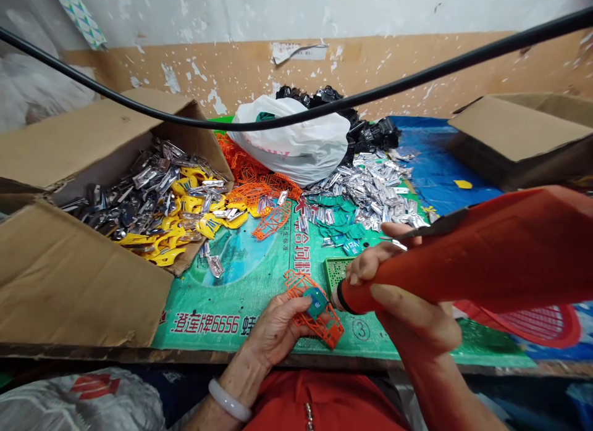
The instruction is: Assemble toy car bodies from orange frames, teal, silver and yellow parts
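Peeling and patchy, the wall (393, 66) rose behind the green sheet (194, 298), and over its near edge the left hand (278, 326) pinched an orange frame (334, 339) with a teal piece (315, 302) on top; the right hand (412, 317) wrapped snugly round a red tool (463, 258), its tip just beside that teal piece!

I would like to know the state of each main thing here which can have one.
Left hand: closed on the orange frame
Right hand: closed around the red tool
Orange frame: held
Teal piece: on the frame, by the left thumb
Red tool: held; running or not, cannot tell
Left cardboard box: open, holding parts
White bag: bulging
Black cable: sagging
Wall: paint flaking
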